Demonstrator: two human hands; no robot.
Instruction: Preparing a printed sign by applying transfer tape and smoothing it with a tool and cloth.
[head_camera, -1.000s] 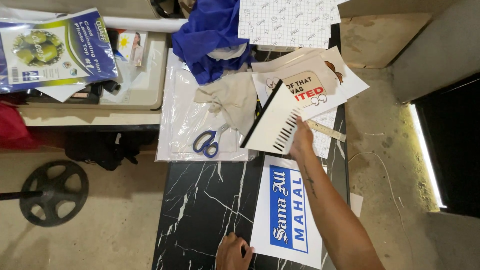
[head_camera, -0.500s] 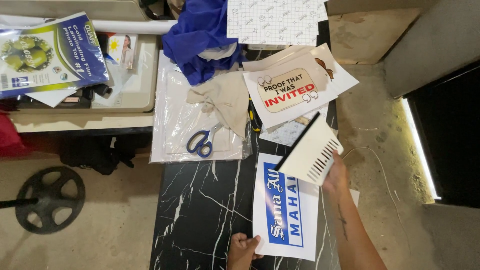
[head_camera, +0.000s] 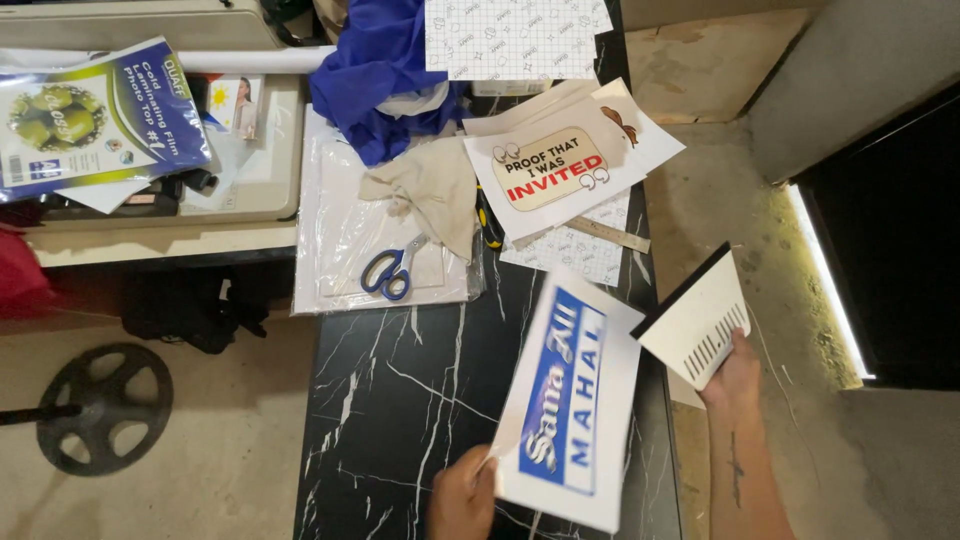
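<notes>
1. The right hand (head_camera: 735, 365) has drawn back from the far papers to the table's right edge, fingers closed round a white squeegee (head_camera: 695, 320).
2. The left hand (head_camera: 462, 495) now pinches the white sheet with the blue banner (head_camera: 570, 400), lifting it off the black marble table (head_camera: 400, 400).
3. The sheet is tilted and blurred; the work has shifted to this print.
</notes>
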